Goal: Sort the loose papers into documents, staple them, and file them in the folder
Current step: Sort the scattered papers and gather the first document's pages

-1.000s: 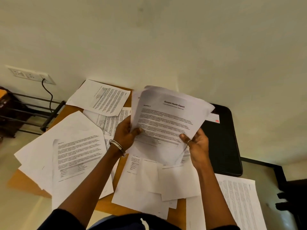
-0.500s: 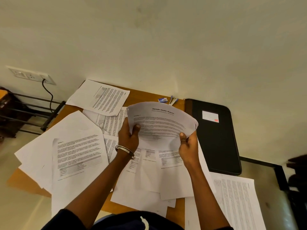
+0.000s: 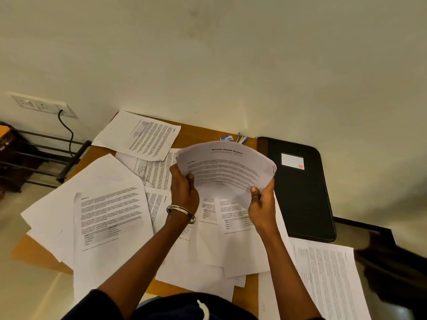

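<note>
I hold a small stack of papers (image 3: 227,168), headed "Sample Health Report", above the middle of the wooden table (image 3: 198,135). My left hand (image 3: 183,189) grips its left edge, thumb on top. My right hand (image 3: 262,204) grips its lower right edge. The stack bows upward between the two hands. Loose printed sheets (image 3: 108,218) lie spread over the table under and around my arms. A closed black folder (image 3: 300,192) with a white label lies at the table's right side. A small blue and white object, perhaps the stapler (image 3: 240,137), sits by the wall behind the stack.
A single sheet (image 3: 138,135) lies at the far left corner, another (image 3: 328,278) hangs over the near right edge. A wall socket with a black cable (image 3: 67,128) and a dark metal rack (image 3: 39,155) are to the left. A dark shape (image 3: 392,269) is at the right.
The stack has come down from an upright, lifted pose toward the table and bent into an arch. Both hands moved lower with it, uncovering the blue object and the folder's left edge.
</note>
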Motion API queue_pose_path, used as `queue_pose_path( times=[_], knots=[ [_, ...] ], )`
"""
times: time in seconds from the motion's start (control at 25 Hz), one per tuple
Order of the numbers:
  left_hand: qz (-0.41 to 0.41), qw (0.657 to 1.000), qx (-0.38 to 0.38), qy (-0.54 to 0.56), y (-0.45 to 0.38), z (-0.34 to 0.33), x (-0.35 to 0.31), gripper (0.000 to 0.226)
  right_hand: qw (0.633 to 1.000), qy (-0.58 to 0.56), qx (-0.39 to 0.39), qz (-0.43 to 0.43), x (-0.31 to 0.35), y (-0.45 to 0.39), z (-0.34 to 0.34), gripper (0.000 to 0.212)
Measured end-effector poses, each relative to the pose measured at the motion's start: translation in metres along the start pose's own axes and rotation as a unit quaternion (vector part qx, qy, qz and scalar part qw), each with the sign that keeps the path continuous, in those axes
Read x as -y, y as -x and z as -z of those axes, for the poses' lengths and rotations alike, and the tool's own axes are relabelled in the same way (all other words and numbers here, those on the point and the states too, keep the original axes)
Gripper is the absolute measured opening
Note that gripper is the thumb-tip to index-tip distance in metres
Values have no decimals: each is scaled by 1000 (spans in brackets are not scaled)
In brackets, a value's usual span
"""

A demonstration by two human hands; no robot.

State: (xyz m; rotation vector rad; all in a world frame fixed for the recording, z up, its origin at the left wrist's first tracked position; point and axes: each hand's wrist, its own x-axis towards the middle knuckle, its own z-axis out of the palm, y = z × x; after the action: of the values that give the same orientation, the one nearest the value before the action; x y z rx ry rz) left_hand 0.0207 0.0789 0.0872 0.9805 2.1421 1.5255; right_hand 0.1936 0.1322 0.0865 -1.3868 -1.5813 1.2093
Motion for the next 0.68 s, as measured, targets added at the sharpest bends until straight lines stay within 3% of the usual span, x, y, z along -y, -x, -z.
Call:
queue_pose_path(
  times=[0.16,0.32,0.44,0.68],
  knots=[
    [3,995,39,-91,2,3,28,30,996,69,29,-54,-18,4,-4,55],
    [-17,991,68,-118,-4,12,34,23,996,73,30,-49,-17,2,2,48],
    [-47,992,76,-84,-13,21,23,22,999,28,15,-18,1,-1,14,38],
    [-103,994,22,-6,-31,25,-10,29,988,-124,-48,81,60,-6,30,21]
  ],
)
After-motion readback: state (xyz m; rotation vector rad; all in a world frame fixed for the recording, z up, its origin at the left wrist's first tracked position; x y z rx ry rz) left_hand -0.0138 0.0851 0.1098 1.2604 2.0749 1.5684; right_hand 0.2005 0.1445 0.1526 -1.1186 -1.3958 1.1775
